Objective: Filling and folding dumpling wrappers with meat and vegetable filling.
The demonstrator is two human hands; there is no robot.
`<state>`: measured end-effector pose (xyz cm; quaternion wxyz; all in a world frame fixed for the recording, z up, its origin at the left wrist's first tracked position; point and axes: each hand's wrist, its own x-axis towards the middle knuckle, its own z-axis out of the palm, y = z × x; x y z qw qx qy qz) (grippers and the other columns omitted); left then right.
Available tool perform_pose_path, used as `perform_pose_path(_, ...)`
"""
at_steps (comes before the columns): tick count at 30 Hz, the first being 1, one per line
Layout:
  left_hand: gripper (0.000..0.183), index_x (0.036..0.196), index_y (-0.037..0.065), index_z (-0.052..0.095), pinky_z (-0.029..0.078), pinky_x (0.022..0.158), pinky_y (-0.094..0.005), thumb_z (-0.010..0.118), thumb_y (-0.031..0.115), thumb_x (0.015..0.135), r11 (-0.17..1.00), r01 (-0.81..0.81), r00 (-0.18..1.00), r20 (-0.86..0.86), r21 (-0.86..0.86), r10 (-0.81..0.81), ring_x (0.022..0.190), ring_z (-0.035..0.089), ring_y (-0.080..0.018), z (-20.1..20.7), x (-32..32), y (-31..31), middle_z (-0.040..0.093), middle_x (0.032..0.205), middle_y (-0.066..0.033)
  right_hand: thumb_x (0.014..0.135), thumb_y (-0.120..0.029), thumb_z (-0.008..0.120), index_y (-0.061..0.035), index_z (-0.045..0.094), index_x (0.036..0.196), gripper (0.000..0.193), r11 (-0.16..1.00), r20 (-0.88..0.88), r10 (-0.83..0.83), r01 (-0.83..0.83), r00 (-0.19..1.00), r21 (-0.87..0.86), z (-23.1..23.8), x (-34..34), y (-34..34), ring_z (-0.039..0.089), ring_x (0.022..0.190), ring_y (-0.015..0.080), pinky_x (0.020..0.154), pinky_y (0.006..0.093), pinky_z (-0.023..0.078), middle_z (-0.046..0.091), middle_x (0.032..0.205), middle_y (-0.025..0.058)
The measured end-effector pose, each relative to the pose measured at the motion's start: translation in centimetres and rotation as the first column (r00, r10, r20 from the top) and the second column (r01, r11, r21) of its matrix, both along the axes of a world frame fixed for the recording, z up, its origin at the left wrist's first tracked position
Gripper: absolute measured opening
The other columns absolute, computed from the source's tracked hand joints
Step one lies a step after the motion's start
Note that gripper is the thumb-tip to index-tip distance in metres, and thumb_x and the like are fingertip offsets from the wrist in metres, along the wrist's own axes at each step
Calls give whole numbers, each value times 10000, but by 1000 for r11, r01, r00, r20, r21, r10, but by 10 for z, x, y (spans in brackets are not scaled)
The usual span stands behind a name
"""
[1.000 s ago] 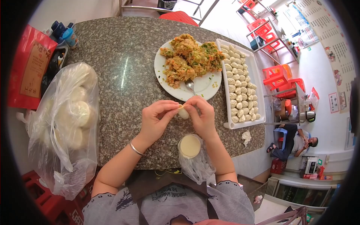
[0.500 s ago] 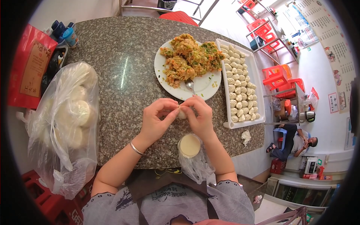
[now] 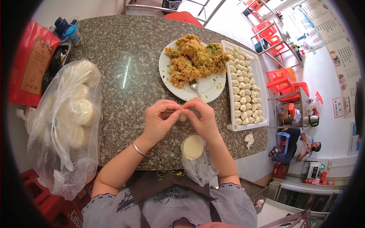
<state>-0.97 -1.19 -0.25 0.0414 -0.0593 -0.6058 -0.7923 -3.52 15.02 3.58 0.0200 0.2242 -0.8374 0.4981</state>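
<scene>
Between my fingertips is a small pale dumpling [image 3: 183, 117], mostly covered by the hands. My left hand [image 3: 161, 116] pinches its upper edge from the left, and my right hand [image 3: 201, 116] pinches it from the right, thumbs and forefingers meeting. Just beyond them stands a white plate [image 3: 168, 84] heaped with chopped orange and green filling [image 3: 194, 57], a metal spoon [image 3: 194, 86] resting on its near side. To the right, a white tray [image 3: 262, 83] holds rows of pleated dumplings [image 3: 243, 95]. Below my right hand is a stack of round dough wrappers [image 3: 193, 147] in a clear bag.
A large plastic bag of round dough pieces [image 3: 78, 114] lies at the table's left edge, beside a red paper bag [image 3: 32, 64] and a blue cup [image 3: 73, 35]. Crumpled tissue [image 3: 249, 140] lies near the tray. A seated person [image 3: 298, 146] is off to the right.
My fingers shift slightly along the dumpling's pinched edge. The whole view has moved a little; the plate, tray and bags stay in place on the table.
</scene>
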Motion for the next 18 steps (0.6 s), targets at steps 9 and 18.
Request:
perform_pose_path(9, 127, 1010, 36, 586, 530, 825, -286, 605, 97, 900, 861, 126, 873, 357, 492, -332, 915, 616, -111, -1, -2, -3, 630, 986, -42, 823, -31, 617, 1, 583, 844, 50, 994, 61, -91, 95, 994, -60, -4, 3, -6, 585, 781, 273, 709, 327, 458, 602, 815, 116)
perform_pose_path(18, 101, 989, 30, 573, 493, 789, -249, 594, 83, 905, 903, 108, 947, 233, 416, -221, 888, 589, -88, -5, -1, 2, 624, 962, -28, 813, -36, 634, -12, 573, 836, 70, 997, -66, -82, 83, 994, 9, -11, 1, -10, 572, 779, 278, 708, 341, 444, 579, 793, 110)
